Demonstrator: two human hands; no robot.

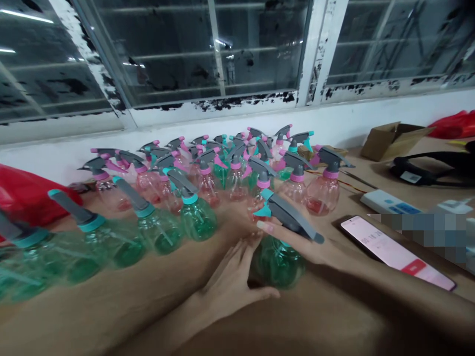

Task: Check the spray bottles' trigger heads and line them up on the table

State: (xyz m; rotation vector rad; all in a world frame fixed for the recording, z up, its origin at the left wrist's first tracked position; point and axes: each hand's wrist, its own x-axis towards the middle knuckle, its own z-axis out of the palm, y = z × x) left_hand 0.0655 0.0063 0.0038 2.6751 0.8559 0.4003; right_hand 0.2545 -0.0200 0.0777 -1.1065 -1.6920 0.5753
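Note:
A green spray bottle (281, 264) with a grey and turquoise trigger head stands on the brown tabletop in front of me. My right hand (302, 243) is closed around its neck, just under the head, with the index finger stretched toward the turquoise trigger. Against the bottle's left side curves my left hand (235, 277), thumb along the lower front and fingers reaching behind. Part of the bottle is hidden by the hands. To the left, a row of green spray bottles (198, 220) runs toward the near left edge, the nearest ones blurred.
Pink and green spray bottles (210, 190) crowd together by the wall below the window. At right lie a lit phone (393, 252), a white device (389, 201), a black strap-like object (426, 165) and an open cardboard box (389, 141). Red plastic (27, 193) sits at far left.

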